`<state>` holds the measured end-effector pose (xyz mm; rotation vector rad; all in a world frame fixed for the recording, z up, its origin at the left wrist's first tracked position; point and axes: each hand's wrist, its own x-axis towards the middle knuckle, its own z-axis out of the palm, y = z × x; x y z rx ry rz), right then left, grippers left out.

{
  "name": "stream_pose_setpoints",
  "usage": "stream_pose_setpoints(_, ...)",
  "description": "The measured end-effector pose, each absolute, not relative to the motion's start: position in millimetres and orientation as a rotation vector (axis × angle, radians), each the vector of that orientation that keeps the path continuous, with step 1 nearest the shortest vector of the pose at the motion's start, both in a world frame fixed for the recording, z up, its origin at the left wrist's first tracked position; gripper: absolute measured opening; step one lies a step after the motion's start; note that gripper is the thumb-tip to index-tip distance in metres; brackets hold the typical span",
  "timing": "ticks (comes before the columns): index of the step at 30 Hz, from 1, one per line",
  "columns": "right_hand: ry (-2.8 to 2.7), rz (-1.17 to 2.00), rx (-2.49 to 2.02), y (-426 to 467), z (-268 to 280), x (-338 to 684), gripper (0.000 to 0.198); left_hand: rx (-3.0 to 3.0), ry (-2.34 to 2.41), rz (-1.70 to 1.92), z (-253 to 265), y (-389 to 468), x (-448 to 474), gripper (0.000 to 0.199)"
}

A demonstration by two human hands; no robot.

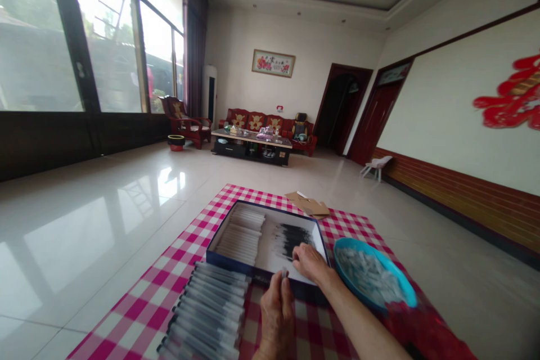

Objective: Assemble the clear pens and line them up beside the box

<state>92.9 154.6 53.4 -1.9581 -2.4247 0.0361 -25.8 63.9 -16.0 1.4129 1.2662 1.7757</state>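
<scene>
My left hand [277, 310] is closed in front of the box, with a small pale, translucent piece [284, 273] between thumb and forefinger; its kind is too blurred to tell. My right hand [310, 262] reaches into the shallow dark-blue box [270, 207], fingers curled down at the near edge of a heap of thin black sticks [295, 236] like pen refills. Whatever its fingertips hold is hidden. White translucent tubes [238, 243] lie in rows on the box's left side. Beside my left hand is a pile of clear pen-like tubes [206, 309] with dark ends.
A blue basin [411, 292] of small clear pieces stands on the right, with blurred red material [422, 329] near it. Flat brown cardboard [310, 205] lies behind the box. A pink checked cloth [169, 264] covers the table. Farther off are a low table [253, 138] and a sofa [247, 115].
</scene>
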Motion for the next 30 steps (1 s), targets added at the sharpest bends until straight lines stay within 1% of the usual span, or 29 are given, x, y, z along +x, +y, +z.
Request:
stream_pose_setpoints(6,-2.474,0.037,-1.974,153,62,86,0.025,1.427,1.276,1.775,-15,64,-27,0.038)
stream_pose_setpoints(12,-2.456,-0.014,-1.934,151,64,77,0.020,1.391,1.263,1.780,-17,66,-25,0.042)
stream_pose_setpoints(18,-2.224,0.026,-1.776,138,82,85,0.018,1.440,1.267,1.738,-9,63,-29,0.047)
stream_pose_setpoints(20,-2.111,0.047,-1.741,125,89,89,0.020,1.496,1.222,1.724,-6,61,-29,0.046)
stream_pose_setpoints(23,-1.837,0.184,-1.592,97,90,96,0.030,1.642,1.155,1.773,-5,57,-28,0.040)
stream_pose_setpoints(24,-1.701,0.272,-1.489,86,88,99,0.037,1.711,1.127,1.796,-5,56,-27,0.037)
stream_pose_setpoints(27,-1.311,0.495,-1.184,54,80,108,0.068,1.922,1.025,1.795,-5,49,-26,0.030)
stream_pose_setpoints(28,-1.242,0.517,-1.146,45,78,112,0.076,1.982,0.991,1.763,-4,46,-26,0.029)
stream_pose_setpoints(30,-1.157,0.516,-1.131,29,73,118,0.081,2.087,0.940,1.676,-1,42,-26,0.029)
